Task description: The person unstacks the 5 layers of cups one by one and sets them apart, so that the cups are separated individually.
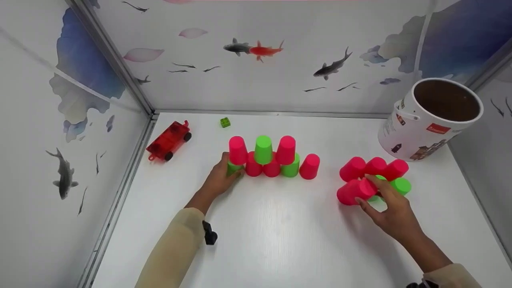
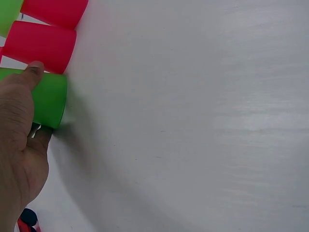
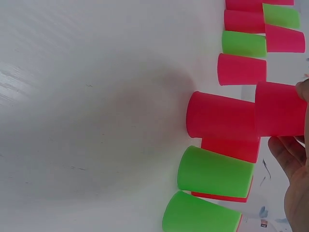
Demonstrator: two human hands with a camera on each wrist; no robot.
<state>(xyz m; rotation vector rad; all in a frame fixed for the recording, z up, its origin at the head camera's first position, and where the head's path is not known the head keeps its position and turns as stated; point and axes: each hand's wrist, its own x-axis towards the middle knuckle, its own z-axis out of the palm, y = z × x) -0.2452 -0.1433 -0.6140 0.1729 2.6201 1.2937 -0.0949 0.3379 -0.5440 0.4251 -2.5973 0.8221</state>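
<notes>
My left hand (image 1: 224,178) grips the green cup (image 2: 50,99) at the left end of a row of upside-down cups. On that row stand a pink cup (image 1: 238,150), a green cup (image 1: 263,149) and another pink cup (image 1: 286,149). A lone-topped pink cup (image 1: 310,167) ends the row at the right. My right hand (image 1: 394,212) pinches a pink cup (image 3: 280,108) between thumb and fingers. Its rim is right at the top of a lower pink cup (image 3: 219,116). Beside that lower cup are two green cups (image 3: 215,169), with pink cups (image 1: 352,169) behind.
A large white bucket (image 1: 400,132) stands at the back right. A red toy wagon (image 1: 169,141) is at the back left, and a small green toy brick (image 1: 225,122) lies near the back wall. Printed walls enclose the white table (image 1: 264,232).
</notes>
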